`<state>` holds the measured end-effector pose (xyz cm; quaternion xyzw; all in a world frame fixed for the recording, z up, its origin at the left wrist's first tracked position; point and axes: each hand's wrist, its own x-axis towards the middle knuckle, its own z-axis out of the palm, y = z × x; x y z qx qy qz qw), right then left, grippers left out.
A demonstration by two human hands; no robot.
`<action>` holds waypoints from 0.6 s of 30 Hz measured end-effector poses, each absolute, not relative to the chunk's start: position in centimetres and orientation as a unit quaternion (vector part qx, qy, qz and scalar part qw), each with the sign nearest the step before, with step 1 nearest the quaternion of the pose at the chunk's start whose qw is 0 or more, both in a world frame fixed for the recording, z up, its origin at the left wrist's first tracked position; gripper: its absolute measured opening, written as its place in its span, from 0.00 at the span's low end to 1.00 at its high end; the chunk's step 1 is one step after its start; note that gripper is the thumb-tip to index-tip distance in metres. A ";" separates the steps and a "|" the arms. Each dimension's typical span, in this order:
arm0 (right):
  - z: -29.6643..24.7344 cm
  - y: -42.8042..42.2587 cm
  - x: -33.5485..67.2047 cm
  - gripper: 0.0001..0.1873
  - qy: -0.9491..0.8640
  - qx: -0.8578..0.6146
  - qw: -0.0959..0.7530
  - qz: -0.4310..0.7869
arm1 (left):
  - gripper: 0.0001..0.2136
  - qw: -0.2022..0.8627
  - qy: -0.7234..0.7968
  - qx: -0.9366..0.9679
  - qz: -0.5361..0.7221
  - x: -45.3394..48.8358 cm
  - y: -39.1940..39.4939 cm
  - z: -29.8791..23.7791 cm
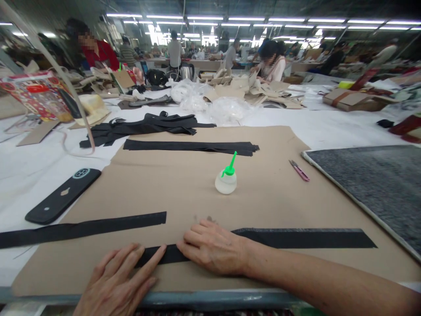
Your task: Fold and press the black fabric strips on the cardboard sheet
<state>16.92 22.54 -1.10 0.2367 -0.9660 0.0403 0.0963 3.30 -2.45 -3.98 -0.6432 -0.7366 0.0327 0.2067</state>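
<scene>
A long black fabric strip lies across the brown paperboard sheet in front of me. My left hand rests over the strip's left end, its fingers stretched out and the index fingertip touching the material. Just to the right, my right hand is closed with curled fingers against the same strip and hides part of it. Another black strip lies behind my left hand, running off the left side. Beyond my hands stands a squeeze bottle with a green nozzle.
Stacked black strips lie farther back, with a looser pile behind them. Pink-handled thread snips sit at right, near a dark grey slab. A black phone-shaped object lies at left. Plastic bags and people are behind.
</scene>
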 end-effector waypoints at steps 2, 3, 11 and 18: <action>-1.1 22.9 17.3 0.08 -0.967 0.237 0.090 0.038 | 0.25 0.206 -0.739 -0.640 0.032 3.3 -2.5 -4.3; -1.2 23.0 17.4 0.08 -0.967 0.238 0.088 0.037 | 0.25 0.205 -0.741 -0.639 0.030 3.3 -2.5 -4.5; -1.0 24.9 19.3 0.08 -0.967 0.236 0.084 0.041 | 0.27 0.201 -0.755 -0.624 0.003 3.6 -2.3 -5.2; -0.7 26.7 21.4 0.08 -0.974 0.217 0.050 0.044 | 0.27 0.216 -0.768 -0.602 -0.033 3.9 -2.1 -5.3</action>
